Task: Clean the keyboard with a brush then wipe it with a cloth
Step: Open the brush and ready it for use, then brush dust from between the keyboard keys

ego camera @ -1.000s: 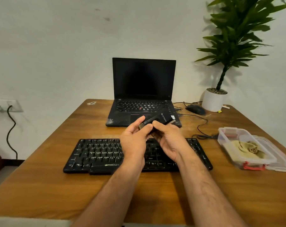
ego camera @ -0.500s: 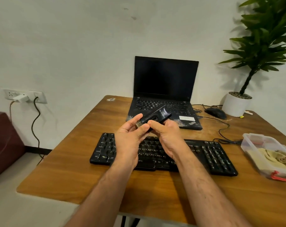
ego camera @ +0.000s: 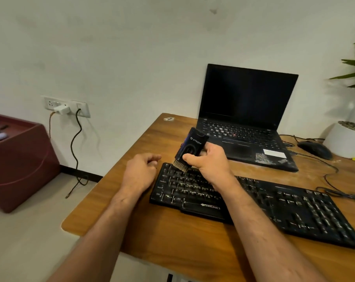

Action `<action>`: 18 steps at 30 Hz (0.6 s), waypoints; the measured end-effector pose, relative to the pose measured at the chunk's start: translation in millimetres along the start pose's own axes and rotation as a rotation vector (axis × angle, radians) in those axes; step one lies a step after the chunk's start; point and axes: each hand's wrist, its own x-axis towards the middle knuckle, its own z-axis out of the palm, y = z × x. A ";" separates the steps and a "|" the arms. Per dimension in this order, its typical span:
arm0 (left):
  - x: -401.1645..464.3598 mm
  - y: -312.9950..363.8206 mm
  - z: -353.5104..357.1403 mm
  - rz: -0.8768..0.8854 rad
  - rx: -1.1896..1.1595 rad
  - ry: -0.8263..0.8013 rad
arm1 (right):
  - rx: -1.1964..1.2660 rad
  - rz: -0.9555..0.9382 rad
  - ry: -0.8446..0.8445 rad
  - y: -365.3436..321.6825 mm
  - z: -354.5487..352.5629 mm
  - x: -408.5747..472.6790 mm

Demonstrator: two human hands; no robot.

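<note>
A black keyboard (ego camera: 284,206) lies on the wooden table (ego camera: 182,237). My right hand (ego camera: 208,161) grips a black brush (ego camera: 191,148) with pale bristles pointing down. The bristles sit at the keyboard's far left corner, touching or just above the keys. My left hand (ego camera: 141,171) hovers or rests just left of the keyboard, fingers loosely curled, holding nothing. The cloth is out of view.
An open black laptop (ego camera: 245,123) stands behind the keyboard. A black mouse (ego camera: 315,149) and a white plant pot (ego camera: 345,139) sit at the far right, with cables trailing. A maroon box (ego camera: 20,159) stands on the floor to the left, below a wall socket (ego camera: 66,107).
My left hand let go of the brush and dropped beside the keyboard. My right hand turned the brush bristles-down and lowered it to the keyboard's left end. The view swung left.
</note>
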 end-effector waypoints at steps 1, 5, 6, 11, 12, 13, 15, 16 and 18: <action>4.4 -4.9 0.2 -0.005 0.024 -0.027 | -0.056 -0.006 -0.005 0.6 0.9 3.5; 9.5 -9.2 3.1 0.024 -0.030 -0.026 | -0.217 -0.024 -0.074 2.8 8.0 7.3; 9.8 -9.5 4.7 0.025 -0.019 -0.029 | -0.250 -0.039 -0.099 2.9 11.6 7.6; 12.8 -10.3 10.3 0.022 0.052 -0.011 | -0.303 -0.057 -0.112 2.9 24.8 13.7; 13.1 -10.8 11.0 0.016 0.052 -0.009 | -0.305 -0.049 -0.117 3.2 25.0 15.0; 13.8 -11.0 11.5 0.011 0.051 -0.008 | -0.308 -0.045 -0.126 2.8 24.6 15.4; 13.9 -11.4 12.7 0.010 0.053 -0.007 | -0.343 -0.059 -0.145 2.3 21.5 14.3; 14.1 -12.0 13.3 0.013 0.052 -0.003 | -0.367 -0.076 -0.154 2.0 19.4 13.7; 14.1 -13.2 14.3 0.013 0.043 0.003 | -0.406 -0.107 -0.177 0.5 15.3 11.5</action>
